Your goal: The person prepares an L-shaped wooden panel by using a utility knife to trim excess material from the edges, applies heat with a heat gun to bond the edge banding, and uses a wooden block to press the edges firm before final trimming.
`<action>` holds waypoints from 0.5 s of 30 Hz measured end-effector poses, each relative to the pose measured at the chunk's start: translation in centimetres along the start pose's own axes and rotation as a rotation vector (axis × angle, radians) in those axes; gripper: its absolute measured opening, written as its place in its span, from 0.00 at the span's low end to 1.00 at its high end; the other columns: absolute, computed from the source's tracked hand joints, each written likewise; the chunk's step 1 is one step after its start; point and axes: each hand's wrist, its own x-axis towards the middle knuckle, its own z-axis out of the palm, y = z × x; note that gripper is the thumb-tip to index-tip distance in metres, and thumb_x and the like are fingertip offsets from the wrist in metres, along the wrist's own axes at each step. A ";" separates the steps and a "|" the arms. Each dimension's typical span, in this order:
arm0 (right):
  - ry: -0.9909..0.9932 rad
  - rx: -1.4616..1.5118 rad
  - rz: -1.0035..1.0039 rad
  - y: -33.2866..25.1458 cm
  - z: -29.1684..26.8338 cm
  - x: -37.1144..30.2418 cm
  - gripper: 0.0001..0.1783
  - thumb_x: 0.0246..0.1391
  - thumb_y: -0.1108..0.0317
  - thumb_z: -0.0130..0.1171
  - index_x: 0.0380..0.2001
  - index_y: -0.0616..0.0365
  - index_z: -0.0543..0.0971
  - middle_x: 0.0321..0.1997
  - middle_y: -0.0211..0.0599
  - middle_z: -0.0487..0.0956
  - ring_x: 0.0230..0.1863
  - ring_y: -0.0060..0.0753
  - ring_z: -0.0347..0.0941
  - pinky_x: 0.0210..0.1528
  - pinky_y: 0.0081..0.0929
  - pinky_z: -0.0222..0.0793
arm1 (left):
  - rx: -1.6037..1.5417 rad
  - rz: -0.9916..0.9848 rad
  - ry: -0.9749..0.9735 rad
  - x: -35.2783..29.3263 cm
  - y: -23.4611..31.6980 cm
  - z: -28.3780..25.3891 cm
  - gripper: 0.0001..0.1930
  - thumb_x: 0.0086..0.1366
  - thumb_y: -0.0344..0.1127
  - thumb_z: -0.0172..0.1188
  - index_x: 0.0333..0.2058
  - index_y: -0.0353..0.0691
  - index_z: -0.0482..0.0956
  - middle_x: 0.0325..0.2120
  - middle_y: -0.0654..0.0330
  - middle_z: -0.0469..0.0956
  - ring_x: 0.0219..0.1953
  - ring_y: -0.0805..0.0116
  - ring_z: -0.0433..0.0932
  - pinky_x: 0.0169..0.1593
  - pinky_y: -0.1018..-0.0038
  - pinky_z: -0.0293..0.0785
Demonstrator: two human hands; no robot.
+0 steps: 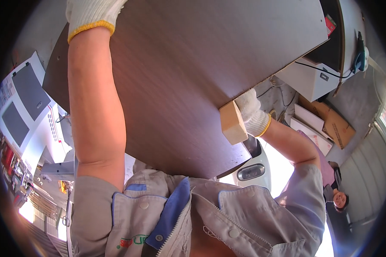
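Note:
A large dark brown wood-grain panel (pixel 180 73) fills the middle of the head view, its lower end close to my chest. My left hand (pixel 94 15), in a white knit glove with a yellow cuff, reaches to the panel's far left part; its fingers are cut off by the upper edge. At the panel's right edge is my right hand (pixel 254 115), gloved the same way. It is closed on a pale wooden block (pixel 232 124) that lies against the panel's face. The block and the panel edge hide most of the right fingers.
A white and grey machine (pixel 23 103) stands at left. To the right are a white cabinet (pixel 311 79) with a black cable, a blue-and-white tool (pixel 362 58) and leaning cardboard (pixel 339 128). Another person (pixel 339 199) is at the lower right.

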 end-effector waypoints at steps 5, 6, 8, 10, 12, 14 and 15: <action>0.125 1.114 0.328 -2.1 1.4 1.7 0.28 0.57 0.64 0.86 0.60 0.52 0.88 0.56 0.36 0.91 0.55 0.42 0.90 0.56 0.39 0.87 | 0.111 -0.045 0.057 1.2 -0.3 2.5 0.46 0.77 0.80 0.57 0.35 0.30 0.89 0.30 0.39 0.87 0.39 0.36 0.89 0.49 0.44 0.81; 0.102 1.140 0.304 -1.6 2.1 2.3 0.29 0.56 0.64 0.86 0.60 0.52 0.88 0.56 0.36 0.91 0.54 0.43 0.90 0.55 0.40 0.87 | 0.084 -0.062 0.035 1.0 0.1 1.7 0.46 0.77 0.80 0.57 0.34 0.31 0.89 0.30 0.40 0.87 0.39 0.36 0.89 0.49 0.44 0.81; 0.062 1.164 0.284 -0.9 2.5 2.8 0.29 0.54 0.64 0.86 0.60 0.51 0.88 0.55 0.37 0.91 0.54 0.45 0.90 0.55 0.40 0.87 | 0.061 -0.087 0.007 0.5 0.1 0.6 0.46 0.77 0.80 0.57 0.34 0.31 0.89 0.30 0.40 0.87 0.38 0.37 0.89 0.49 0.44 0.81; 0.040 1.176 0.271 -0.8 3.2 3.0 0.30 0.53 0.64 0.86 0.60 0.51 0.88 0.55 0.38 0.91 0.54 0.46 0.90 0.54 0.41 0.86 | -0.019 -0.056 -0.007 -0.1 0.4 -0.1 0.46 0.77 0.80 0.58 0.33 0.31 0.88 0.30 0.41 0.86 0.37 0.39 0.88 0.49 0.45 0.81; 0.087 1.167 0.268 0.4 2.5 2.1 0.31 0.52 0.64 0.87 0.59 0.50 0.89 0.55 0.39 0.91 0.53 0.48 0.90 0.54 0.41 0.86 | -0.026 -0.225 -0.060 0.7 4.4 1.0 0.46 0.77 0.80 0.57 0.33 0.32 0.88 0.30 0.41 0.86 0.37 0.40 0.89 0.49 0.45 0.81; 0.175 1.201 0.226 1.0 1.4 1.3 0.32 0.50 0.64 0.87 0.59 0.50 0.89 0.54 0.39 0.90 0.53 0.50 0.90 0.53 0.42 0.86 | -0.017 -0.369 -0.101 1.2 5.8 1.4 0.46 0.77 0.81 0.57 0.33 0.32 0.88 0.30 0.41 0.87 0.38 0.41 0.89 0.48 0.46 0.81; 0.144 1.226 0.198 -1.0 -0.2 3.5 0.32 0.50 0.64 0.87 0.59 0.50 0.89 0.54 0.39 0.90 0.53 0.50 0.90 0.53 0.42 0.86 | 0.074 -0.228 0.010 1.3 1.7 0.6 0.47 0.76 0.82 0.56 0.34 0.33 0.89 0.30 0.42 0.87 0.37 0.42 0.90 0.48 0.46 0.81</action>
